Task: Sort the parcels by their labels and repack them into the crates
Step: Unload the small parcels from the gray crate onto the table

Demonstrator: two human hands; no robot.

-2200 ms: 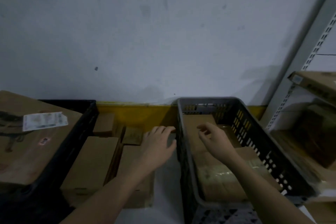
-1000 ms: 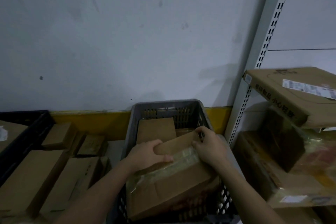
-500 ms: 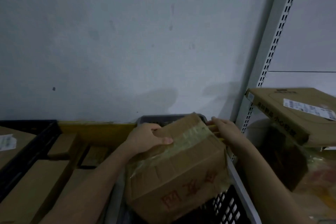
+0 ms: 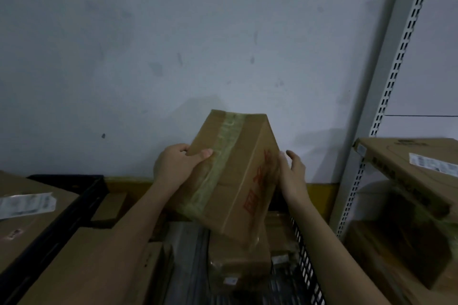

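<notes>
**Cardboard parcel lifted for a label check, most of the sorting left to do**

Cardboard fills the far left: a large parcel [image 4: 27, 208] with a white label sits in the black crate [image 4: 74, 203], and several loose boxes [image 4: 99, 255] lie just beside it on the floor, none of them in a crate. My left hand [image 4: 177, 167] has a clenched grip on the taped parcel [image 4: 230, 176], thumb over the upper face and fingers round its left edge, holding it tilted above the grey crate [image 4: 304, 262]. Red print runs down its side; I see no shipping label on the faces turned to me. My right hand [image 4: 293, 176] steadies the right face with fingers straight, not grasping. Below, other parcels [image 4: 238, 260] lie in the grey crate. On the right, more boxes rest on the shelf [image 4: 409, 181]. I judge the job is at an early stage: this parcel has no destination yet, and plenty remain.
</notes>
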